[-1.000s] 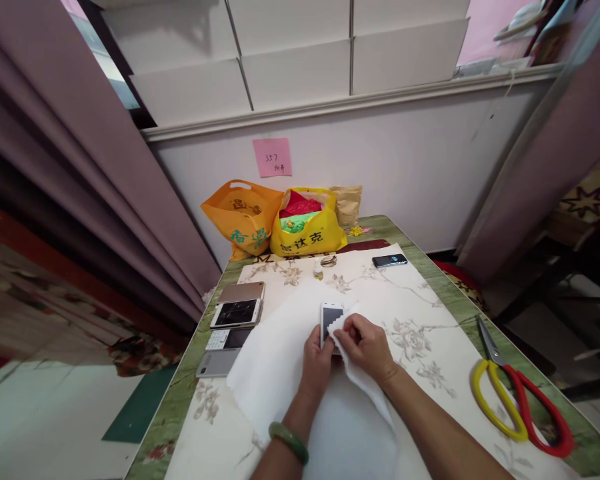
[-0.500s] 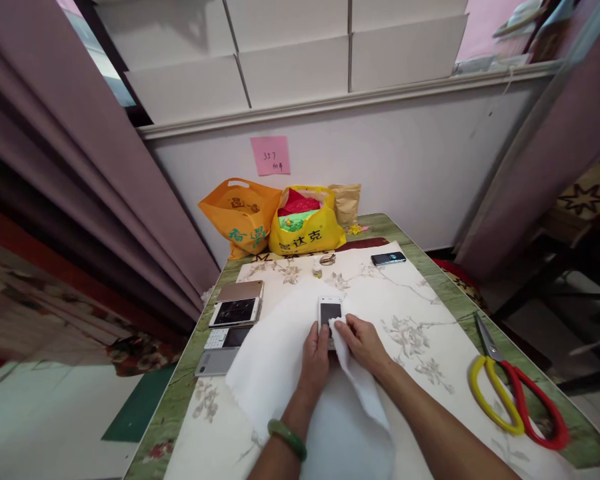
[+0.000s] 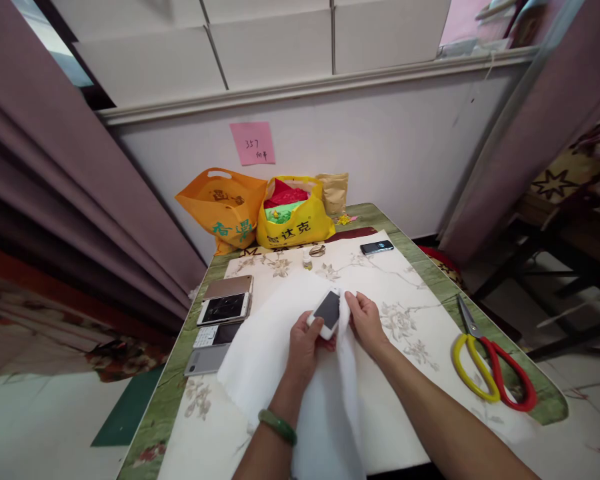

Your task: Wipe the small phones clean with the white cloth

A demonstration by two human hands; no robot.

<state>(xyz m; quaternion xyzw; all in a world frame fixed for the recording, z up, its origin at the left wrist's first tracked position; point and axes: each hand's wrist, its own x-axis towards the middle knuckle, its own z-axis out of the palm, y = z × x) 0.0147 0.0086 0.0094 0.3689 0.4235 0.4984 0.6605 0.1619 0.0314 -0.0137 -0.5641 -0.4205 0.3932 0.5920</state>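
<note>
A white smartphone with a dark screen is tilted above the table, its lower end gripped by my left hand, thumb over the front edge. My right hand pinches a fold of white cloth against the phone's right side. The rest of that cloth lies spread under my hands and to the left. A green bangle circles my left wrist. My right fingertips are partly hidden behind the cloth.
Several phones lie at the left, including a cracked white phone. A black phone rests at the far right. Scissors with yellow and red handles lie right. An orange bag, a yellow bag and a small bottle stand behind.
The phone has turned clockwise and tilted in my left hand. My right hand has brought the cloth fold up along its right edge. The camera view has shifted slightly.
</note>
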